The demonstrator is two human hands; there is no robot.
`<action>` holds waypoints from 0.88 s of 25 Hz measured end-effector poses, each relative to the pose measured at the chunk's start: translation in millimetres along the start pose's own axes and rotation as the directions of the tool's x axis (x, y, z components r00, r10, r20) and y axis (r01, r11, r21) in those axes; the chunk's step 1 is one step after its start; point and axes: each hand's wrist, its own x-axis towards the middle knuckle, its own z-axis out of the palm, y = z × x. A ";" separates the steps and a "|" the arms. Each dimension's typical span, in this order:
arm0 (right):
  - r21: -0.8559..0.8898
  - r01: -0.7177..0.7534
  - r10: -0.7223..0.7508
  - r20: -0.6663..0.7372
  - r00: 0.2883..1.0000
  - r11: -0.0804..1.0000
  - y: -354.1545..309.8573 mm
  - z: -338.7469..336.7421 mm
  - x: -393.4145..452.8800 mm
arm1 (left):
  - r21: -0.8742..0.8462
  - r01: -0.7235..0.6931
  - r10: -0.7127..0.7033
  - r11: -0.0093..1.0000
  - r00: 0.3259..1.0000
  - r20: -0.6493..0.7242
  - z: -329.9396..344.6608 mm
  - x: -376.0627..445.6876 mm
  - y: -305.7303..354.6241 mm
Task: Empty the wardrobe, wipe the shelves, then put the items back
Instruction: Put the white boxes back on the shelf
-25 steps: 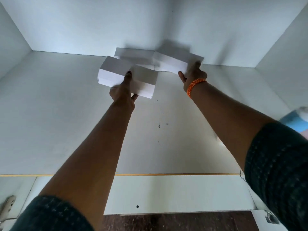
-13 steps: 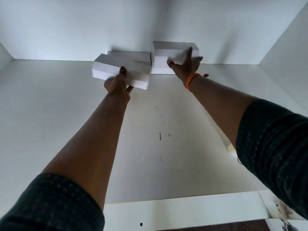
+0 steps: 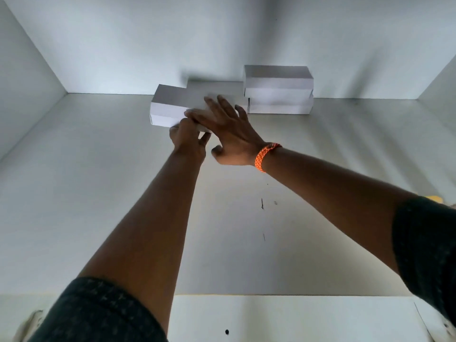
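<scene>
Left of the two stacked boxes at the shelf rear, the front box lies long axis left-right. Left hand clamps its near edge; right hand lies flat, fingers apart, on top.

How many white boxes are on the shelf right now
4. One under both hands at front left; one behind it against the back wall; two stacked at right, upper on lower. More may be hidden behind.
</scene>
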 end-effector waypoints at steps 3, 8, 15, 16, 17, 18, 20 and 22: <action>-0.457 -0.044 -0.033 -0.159 0.987 0.889 17.8 -1.6 24.8 | 0.036 -0.014 0.009 0.999 0.992 0.124 -7.2 4.2 9.7; -0.661 -0.069 -0.064 -0.176 0.982 0.747 40.6 -0.6 67.0 | 0.674 -0.120 0.008 0.729 0.986 0.167 -20.8 7.1 13.6; -0.558 -0.090 0.045 -0.094 0.995 0.825 53.3 -2.6 90.3 | 0.458 -0.118 0.047 0.881 0.985 0.164 -65.2 15.6 7.0; -0.541 -0.112 0.073 -0.093 0.993 0.834 52.9 -5.3 91.2 | 0.513 -0.143 0.061 0.847 0.983 0.174 -62.8 12.5 5.3; -0.548 -0.119 0.090 -0.080 0.993 0.828 52.4 -4.1 91.0 | 0.553 -0.162 0.074 0.817 0.981 0.179 -59.9 9.0 4.7; -0.563 -0.120 0.102 -0.063 0.993 0.818 52.3 0.9 89.7 | 0.581 -0.177 0.082 0.794 0.979 0.186 -58.5 7.0 4.2; -0.579 -0.126 0.140 -0.021 0.990 0.805 52.3 11.2 84.3 | 0.624 -0.202 0.099 0.755 0.976 0.197 -57.7 5.6 4.2; -0.576 -0.166 0.187 -0.022 0.982 0.801 55.6 15.1 79.5 | 0.655 -0.212 0.106 0.726 0.974 0.198 -55.9 3.0 5.7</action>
